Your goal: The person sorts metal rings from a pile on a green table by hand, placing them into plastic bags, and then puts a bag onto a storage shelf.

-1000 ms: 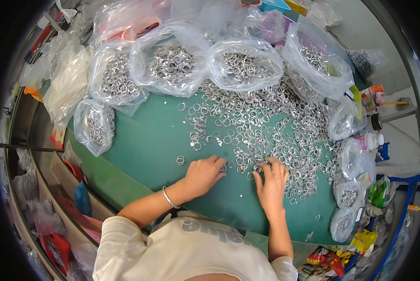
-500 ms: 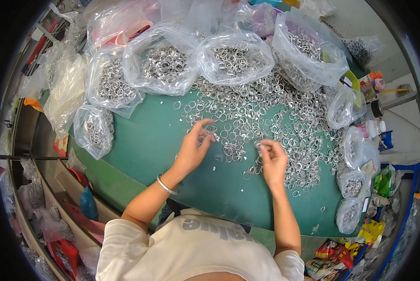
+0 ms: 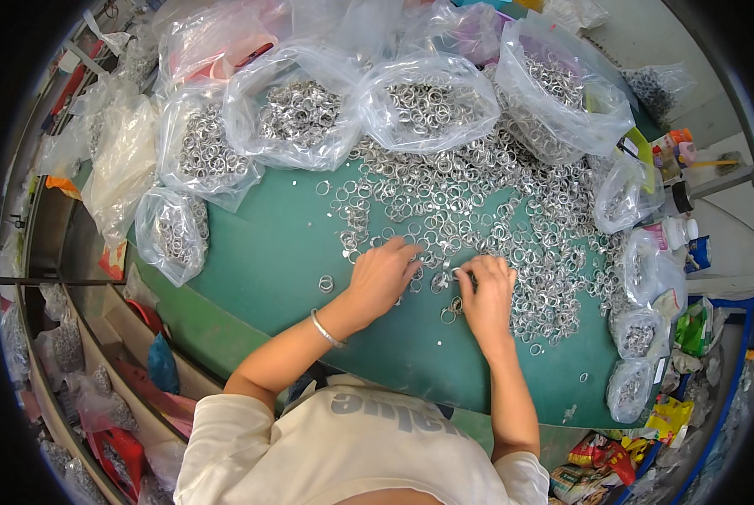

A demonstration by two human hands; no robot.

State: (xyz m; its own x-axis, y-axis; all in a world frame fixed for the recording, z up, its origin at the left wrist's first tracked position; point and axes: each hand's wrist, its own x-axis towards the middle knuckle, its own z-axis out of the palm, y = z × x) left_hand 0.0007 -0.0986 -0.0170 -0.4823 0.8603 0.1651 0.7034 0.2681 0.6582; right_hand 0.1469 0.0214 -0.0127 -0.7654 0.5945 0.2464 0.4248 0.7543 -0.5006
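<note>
Many silver metal rings (image 3: 545,299) lie loose over the green tabletop, heaped thickest at the back and right. My left hand (image 3: 382,276) is low over the middle of the table, palm down. Its fingers are bent and apart, reaching to a few rings; some rings beneath are hidden. To its right, my right hand (image 3: 488,295) has curled fingers, with the thumb and forefinger around a ring (image 3: 456,273) at their tips. A small cluster of rings (image 3: 441,280) lies between the hands. Left of my left hand sits a separate little group of rings (image 3: 326,284).
Clear plastic bags full of rings line the back, among them a wide one (image 3: 301,114) and another (image 3: 432,105). A smaller bag (image 3: 173,236) stands at left. More small bags (image 3: 634,387) edge the right side. Shelves (image 3: 99,337) with bagged goods stand beyond the left edge.
My left hand has moved right and slightly down, from the loose rings toward my right hand. A small ring group now shows to its left. My right hand has shifted little.
</note>
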